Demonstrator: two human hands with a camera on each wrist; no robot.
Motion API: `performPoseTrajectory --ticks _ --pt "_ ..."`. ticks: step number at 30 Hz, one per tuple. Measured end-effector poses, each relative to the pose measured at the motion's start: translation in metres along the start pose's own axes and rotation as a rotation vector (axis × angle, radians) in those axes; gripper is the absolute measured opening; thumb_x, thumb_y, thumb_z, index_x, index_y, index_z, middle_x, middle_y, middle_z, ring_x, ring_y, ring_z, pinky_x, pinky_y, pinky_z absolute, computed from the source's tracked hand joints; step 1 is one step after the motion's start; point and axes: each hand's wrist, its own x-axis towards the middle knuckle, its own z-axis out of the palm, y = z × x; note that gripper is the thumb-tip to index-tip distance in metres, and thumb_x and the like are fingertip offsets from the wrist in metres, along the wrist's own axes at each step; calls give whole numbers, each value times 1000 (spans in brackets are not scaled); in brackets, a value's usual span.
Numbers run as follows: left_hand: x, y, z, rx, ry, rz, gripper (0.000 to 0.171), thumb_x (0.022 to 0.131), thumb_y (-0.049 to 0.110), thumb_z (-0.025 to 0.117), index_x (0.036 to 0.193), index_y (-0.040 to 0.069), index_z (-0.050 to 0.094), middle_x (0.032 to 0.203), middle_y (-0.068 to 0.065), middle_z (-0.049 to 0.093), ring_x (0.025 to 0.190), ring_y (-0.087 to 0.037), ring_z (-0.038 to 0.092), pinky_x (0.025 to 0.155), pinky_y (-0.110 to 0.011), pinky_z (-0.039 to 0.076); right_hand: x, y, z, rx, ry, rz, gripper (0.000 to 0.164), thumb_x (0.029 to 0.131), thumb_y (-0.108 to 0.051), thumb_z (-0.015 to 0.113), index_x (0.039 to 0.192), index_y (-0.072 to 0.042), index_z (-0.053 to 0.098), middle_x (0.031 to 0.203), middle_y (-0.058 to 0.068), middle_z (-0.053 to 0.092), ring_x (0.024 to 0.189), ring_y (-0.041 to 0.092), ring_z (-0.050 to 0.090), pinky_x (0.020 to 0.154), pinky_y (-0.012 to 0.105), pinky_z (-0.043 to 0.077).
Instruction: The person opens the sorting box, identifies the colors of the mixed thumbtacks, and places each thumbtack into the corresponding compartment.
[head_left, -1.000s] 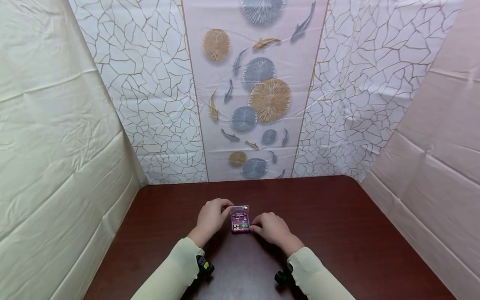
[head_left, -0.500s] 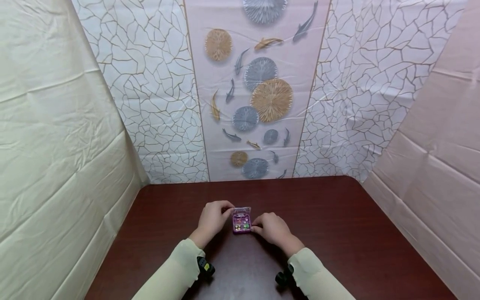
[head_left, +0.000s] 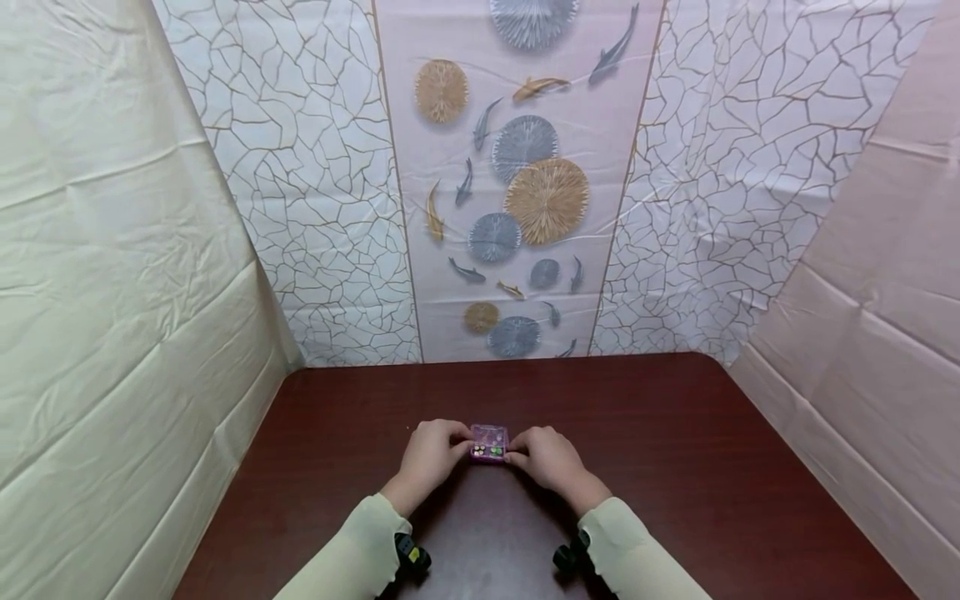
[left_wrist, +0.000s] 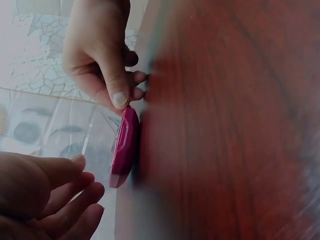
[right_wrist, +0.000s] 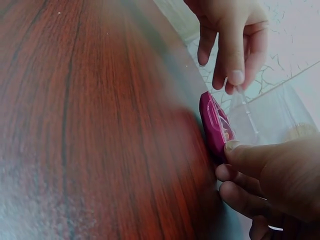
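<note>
A small magenta pill box (head_left: 489, 454) with a see-through lid (right_wrist: 244, 115) sits on the table between both hands. Small green and yellow pieces (head_left: 496, 451) lie in its front compartments. My left hand (head_left: 431, 460) is at the box's left; in the right wrist view its thumb and fingertips pinch the edge of the lid, which stands tilted up from the base. From the right side, my right hand (head_left: 553, 462) grips the magenta base (left_wrist: 125, 150) with its thumb on the rim. The lid overlaps the rear compartments in the head view.
The dark red-brown table (head_left: 637, 433) reaches back to a patterned cloth wall (head_left: 525, 250). Pale cloth hangs along the left (head_left: 135, 292) and right sides (head_left: 877, 275). Black wrist cameras (head_left: 411, 557) are strapped at both cuffs.
The lid has swung from upright at the back down toward the base, and my left hand has come down and nearer with it. My right hand stays at the base.
</note>
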Motion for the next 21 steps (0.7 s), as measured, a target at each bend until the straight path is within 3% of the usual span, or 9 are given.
performPoseTrajectory --ticks 6,12,21 --pt "-5 0 5 17 6 10 5 84 22 77 88 21 80 85 8 76 77 -10 66 68 -36 57 0 2 1 31 2 2 13 89 -34 71 93 -26 79 91 -7 77 79 3 63 70 37 58" --pt "-11 -3 10 30 -14 -27 5 84 22 77 89 22 80 86 8 76 77 -7 65 69 -35 58 0 1 -1 36 -15 16 15 89 -33 71 97 -23 79 94 -4 77 82 6 64 72 39 59" --pt "-13 -5 15 51 -12 -17 7 84 19 77 91 21 80 89 7 77 81 -6 65 72 -36 58 1 1 0 52 -11 -4 15 88 -27 73 98 -19 79 94 -5 77 84 7 65 74 40 58"
